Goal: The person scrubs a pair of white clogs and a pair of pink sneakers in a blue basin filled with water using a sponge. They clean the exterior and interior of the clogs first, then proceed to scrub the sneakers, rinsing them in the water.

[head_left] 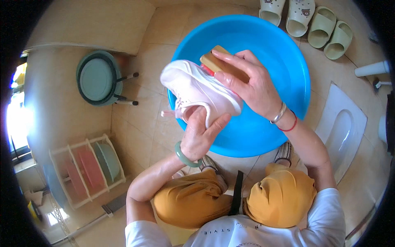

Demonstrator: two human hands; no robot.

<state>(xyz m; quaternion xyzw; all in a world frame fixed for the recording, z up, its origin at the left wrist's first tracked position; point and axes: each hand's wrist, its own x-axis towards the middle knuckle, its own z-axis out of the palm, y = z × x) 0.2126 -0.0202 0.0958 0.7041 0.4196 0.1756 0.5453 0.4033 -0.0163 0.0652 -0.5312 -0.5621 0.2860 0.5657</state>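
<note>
My left hand [200, 135] grips a pale white-pink sneaker [205, 88], with fingers inside its ankle opening and the thumb along the outside. The shoe is tilted on its side, its laces toward the left. Wrapped over a scrubbing brush [216, 61] with a tan back and red bristles is my right hand [259, 84]. The bristles meet the edge of the shoe near its sole, though they are mostly hidden. Both are held above a large round blue basin [284, 123], over its left part.
Pale clogs [300, 18] and green slides [322, 29] line the floor beyond the basin. At the right a squat toilet [343, 119] is set in the tiles. A green basin-like stool [98, 78] and a white rack [90, 171] with coloured basins stand left.
</note>
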